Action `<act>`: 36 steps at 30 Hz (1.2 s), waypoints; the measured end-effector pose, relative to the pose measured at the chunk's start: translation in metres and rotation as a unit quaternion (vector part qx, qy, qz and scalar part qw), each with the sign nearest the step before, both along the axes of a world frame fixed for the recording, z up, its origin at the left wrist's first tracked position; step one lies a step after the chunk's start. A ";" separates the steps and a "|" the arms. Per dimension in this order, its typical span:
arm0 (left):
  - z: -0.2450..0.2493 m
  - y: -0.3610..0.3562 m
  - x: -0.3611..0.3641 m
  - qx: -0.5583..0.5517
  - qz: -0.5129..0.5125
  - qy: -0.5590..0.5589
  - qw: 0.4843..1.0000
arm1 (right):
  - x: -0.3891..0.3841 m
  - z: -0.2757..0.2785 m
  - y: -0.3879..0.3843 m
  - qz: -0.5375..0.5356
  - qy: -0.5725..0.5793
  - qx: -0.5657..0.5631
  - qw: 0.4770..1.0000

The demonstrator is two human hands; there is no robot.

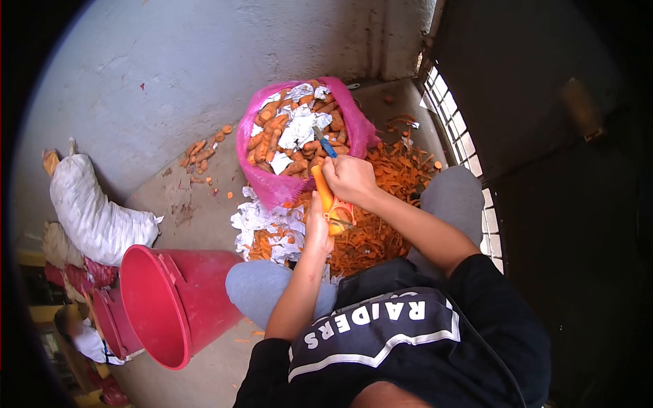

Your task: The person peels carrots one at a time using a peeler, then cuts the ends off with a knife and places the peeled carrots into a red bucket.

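My left hand (317, 230) is closed around a peeled carrot (322, 188), which points up and away from me. Close against it, my right hand (349, 179) is closed on the blue handle of a knife (328, 147), its blade directed toward the sack. A thin orange piece with a loop-like outline (343, 213) shows just below my right hand; what it is, I cannot tell. Beyond both hands stands an open pink sack (280, 188) filled with unpeeled carrots (275, 126) and crumpled white paper (298, 128).
Orange peelings (381, 234) pile up between my knees, with torn white paper (269, 221) beside them. Loose carrots (201, 155) lie by the wall. A red bucket (204, 299) is tipped at my left, near a white sack (95, 207). A person (92, 340) is at lower left.
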State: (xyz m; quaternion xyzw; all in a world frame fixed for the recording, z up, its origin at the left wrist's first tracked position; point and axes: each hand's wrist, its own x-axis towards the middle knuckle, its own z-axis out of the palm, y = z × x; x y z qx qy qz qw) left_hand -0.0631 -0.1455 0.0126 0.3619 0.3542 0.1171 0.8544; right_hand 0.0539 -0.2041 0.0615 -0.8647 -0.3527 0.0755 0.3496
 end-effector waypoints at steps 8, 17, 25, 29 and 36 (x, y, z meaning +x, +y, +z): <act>0.016 -0.033 -0.017 -0.014 -0.120 0.017 0.993 | 0.085 -0.023 -0.002 -0.159 -0.146 0.020 0.976; -0.016 -0.003 -0.003 -0.140 -0.100 -0.056 0.984 | 0.052 -0.004 -0.019 -0.121 0.032 0.034 0.992; 0.009 -0.004 0.010 -0.111 -0.091 -0.042 0.989 | 0.009 0.002 -0.023 -0.037 -0.028 0.023 0.999; -0.001 -0.007 0.009 -0.095 -0.094 -0.026 0.991 | 0.009 0.003 -0.022 -0.036 -0.051 0.030 0.998; 0.001 -0.008 -0.001 -0.020 -0.128 -0.034 0.991 | 0.071 0.002 -0.004 -0.154 -0.037 0.050 0.986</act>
